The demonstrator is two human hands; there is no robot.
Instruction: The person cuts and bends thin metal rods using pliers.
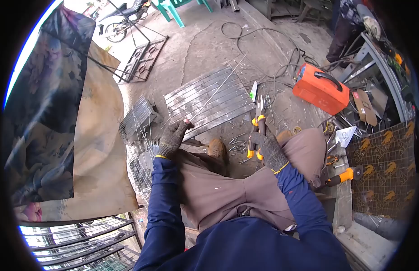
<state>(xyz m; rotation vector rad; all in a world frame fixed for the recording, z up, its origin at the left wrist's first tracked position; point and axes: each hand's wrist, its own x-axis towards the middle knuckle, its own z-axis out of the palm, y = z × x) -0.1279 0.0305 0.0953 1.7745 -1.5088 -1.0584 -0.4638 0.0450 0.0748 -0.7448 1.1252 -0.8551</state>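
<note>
A slatted metal panel (pixel 209 99) lies in front of my knees, with a thin rod (pixel 218 87) slanting across it. My left hand (pixel 172 137), in a grey knitted glove, is at the panel's near left corner, its fingers bent together near the rod's lower end; what they pinch is too small to make out. My right hand (pixel 270 149), gloved too, is closed round long cutters (pixel 261 118) with yellow and black handles, held beside the panel's right edge with the jaws pointing away from me.
An orange machine (pixel 321 89) with cables stands at the right, near a co-worker (pixel 349 27). Cut metal pieces (pixel 238 143) litter the floor. Wire mesh (pixel 139 149) and stacked metal are at the left, beside hanging cloth (pixel 98 131). A yellow power tool (pixel 345 176) lies right.
</note>
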